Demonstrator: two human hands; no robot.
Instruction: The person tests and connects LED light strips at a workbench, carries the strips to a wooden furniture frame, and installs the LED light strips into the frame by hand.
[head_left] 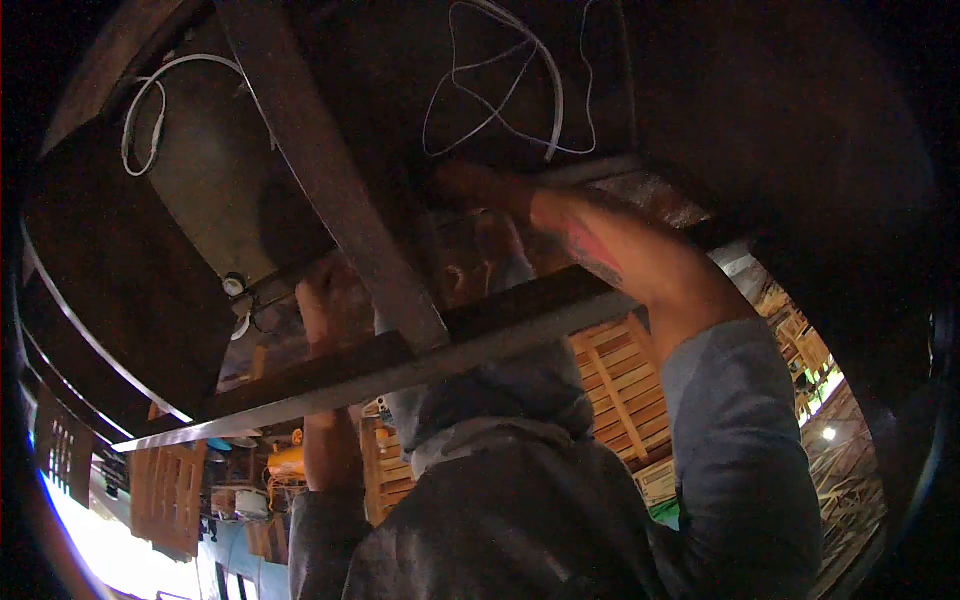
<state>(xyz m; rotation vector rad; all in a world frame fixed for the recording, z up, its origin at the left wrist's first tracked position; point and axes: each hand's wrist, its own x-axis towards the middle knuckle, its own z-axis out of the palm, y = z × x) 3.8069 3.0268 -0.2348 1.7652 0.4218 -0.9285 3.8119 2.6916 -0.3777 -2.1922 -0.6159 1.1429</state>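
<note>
My left hand (328, 285) reaches past a long wooden rail (480, 355). It is close beside a diagonal wooden bar (335, 170), and its fingers are lost in dimness. On the other side of that bar, my right hand (470, 188) lies in deep shadow, near a lighter edge of the dark wooden structure. I cannot make out what either hand holds. My right forearm (640, 245) crosses over the rail. White cables (545, 75) hang loosely beyond my right hand. Another white cable (185, 62) loops at the upper left.
A broad dark wooden panel (125, 270) stands at left, with a small round white fitting (233, 286) by its edge. My dark-clothed torso (500, 510) fills the lower middle. Slatted wooden pieces (620, 390), an orange object (287, 463) and bright daylight show behind.
</note>
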